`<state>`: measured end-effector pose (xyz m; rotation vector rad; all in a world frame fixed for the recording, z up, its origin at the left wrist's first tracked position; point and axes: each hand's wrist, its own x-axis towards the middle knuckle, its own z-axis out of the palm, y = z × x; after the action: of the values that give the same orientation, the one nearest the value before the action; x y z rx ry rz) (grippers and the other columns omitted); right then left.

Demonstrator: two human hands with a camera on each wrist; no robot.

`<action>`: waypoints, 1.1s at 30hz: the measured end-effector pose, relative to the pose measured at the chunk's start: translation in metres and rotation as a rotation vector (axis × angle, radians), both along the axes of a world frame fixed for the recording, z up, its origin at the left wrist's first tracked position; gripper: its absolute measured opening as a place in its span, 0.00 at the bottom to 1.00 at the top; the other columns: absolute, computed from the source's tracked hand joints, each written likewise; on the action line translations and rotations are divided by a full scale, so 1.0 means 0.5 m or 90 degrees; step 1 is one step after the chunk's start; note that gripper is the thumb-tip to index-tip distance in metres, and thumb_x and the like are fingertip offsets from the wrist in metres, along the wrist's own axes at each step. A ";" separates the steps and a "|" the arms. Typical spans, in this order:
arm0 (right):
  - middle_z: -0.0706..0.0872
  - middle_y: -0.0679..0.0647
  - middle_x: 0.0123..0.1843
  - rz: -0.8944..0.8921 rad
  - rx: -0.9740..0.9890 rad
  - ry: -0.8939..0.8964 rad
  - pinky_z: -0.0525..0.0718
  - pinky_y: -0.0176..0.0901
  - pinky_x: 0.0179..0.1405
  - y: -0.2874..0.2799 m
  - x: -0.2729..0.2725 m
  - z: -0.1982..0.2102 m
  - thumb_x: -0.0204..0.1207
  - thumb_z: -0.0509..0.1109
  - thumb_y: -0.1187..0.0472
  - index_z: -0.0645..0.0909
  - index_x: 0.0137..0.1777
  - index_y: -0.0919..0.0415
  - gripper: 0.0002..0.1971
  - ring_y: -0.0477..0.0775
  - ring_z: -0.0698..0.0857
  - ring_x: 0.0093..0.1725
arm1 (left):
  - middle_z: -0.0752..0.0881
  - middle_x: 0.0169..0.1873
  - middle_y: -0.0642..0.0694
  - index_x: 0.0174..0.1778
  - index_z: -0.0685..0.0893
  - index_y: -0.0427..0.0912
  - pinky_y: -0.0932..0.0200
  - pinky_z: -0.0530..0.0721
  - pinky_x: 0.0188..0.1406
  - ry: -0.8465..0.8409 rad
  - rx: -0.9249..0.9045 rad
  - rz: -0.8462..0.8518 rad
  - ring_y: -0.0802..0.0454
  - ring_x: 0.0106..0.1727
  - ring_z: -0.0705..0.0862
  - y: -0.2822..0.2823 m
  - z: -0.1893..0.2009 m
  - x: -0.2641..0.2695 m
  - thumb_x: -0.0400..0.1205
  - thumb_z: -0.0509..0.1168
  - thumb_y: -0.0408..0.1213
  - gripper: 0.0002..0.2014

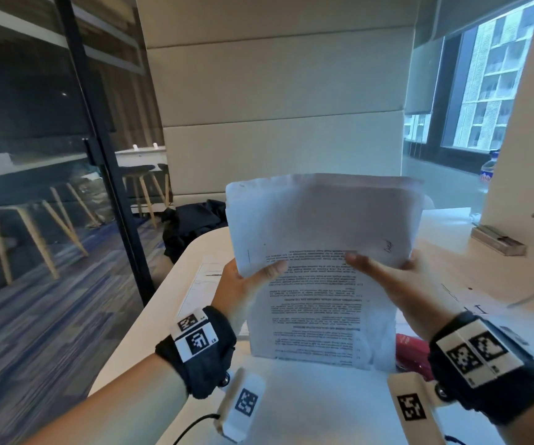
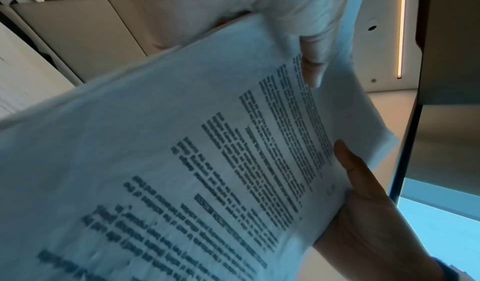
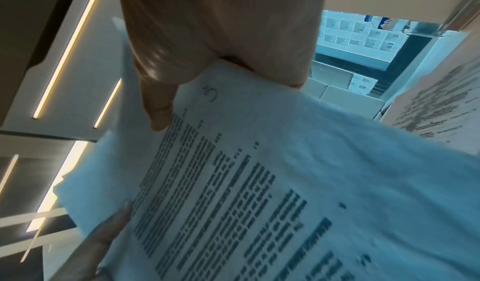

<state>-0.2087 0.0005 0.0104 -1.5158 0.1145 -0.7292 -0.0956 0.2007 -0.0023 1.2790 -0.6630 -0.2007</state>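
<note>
1. Table (image 1: 307, 399): white, lying beneath both wrists. A red object (image 1: 410, 345) sits below the right palm, partly hidden.
2. Left hand (image 1: 246, 287): grips the left edge of the paper stack (image 1: 320, 220), with the thumb (image 1: 272, 271) on the printed face and the fingers curled behind.
3. Right hand (image 1: 400, 284): grips the right edge the same way, thumb in front.
4. Stack: clamped between both hands, clear of the table and near upright. Its upper pages rise past the fingertips, and the print reads inverted.
5. Loose sheet (image 1: 201, 277): flat, just left of the left fingers.
6. Black bag (image 1: 192, 229): beyond the left fingertips.
7. Bottle (image 1: 489, 171): well beyond the right fingers.
</note>
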 end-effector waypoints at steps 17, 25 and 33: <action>0.93 0.49 0.48 -0.028 -0.057 0.045 0.84 0.48 0.56 0.001 -0.001 -0.029 0.70 0.80 0.63 0.89 0.49 0.53 0.09 0.48 0.91 0.51 | 0.91 0.53 0.48 0.52 0.88 0.51 0.48 0.83 0.56 0.012 0.071 -0.051 0.49 0.54 0.89 -0.009 -0.003 -0.031 0.78 0.69 0.28 0.13; 0.90 0.44 0.51 0.043 -0.365 0.415 0.81 0.41 0.58 -0.065 -0.026 -0.038 0.67 0.82 0.56 0.87 0.57 0.50 0.18 0.47 0.88 0.52 | 0.91 0.48 0.56 0.47 0.89 0.56 0.65 0.86 0.48 -0.037 0.121 0.041 0.58 0.52 0.89 -0.012 -0.029 -0.014 0.80 0.71 0.38 0.07; 0.81 0.44 0.46 0.049 -0.855 0.805 0.69 0.32 0.31 -0.104 -0.092 -0.064 0.70 0.76 0.46 0.78 0.57 0.52 0.20 0.48 0.80 0.44 | 0.92 0.41 0.48 0.43 0.89 0.44 0.47 0.87 0.52 0.047 0.206 0.114 0.41 0.48 0.90 -0.002 -0.031 0.026 0.78 0.72 0.29 0.05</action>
<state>-0.2549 -0.0514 -0.0217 -3.0544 0.5806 0.5177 -0.0824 0.1996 -0.0178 1.6256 -0.4607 -0.2132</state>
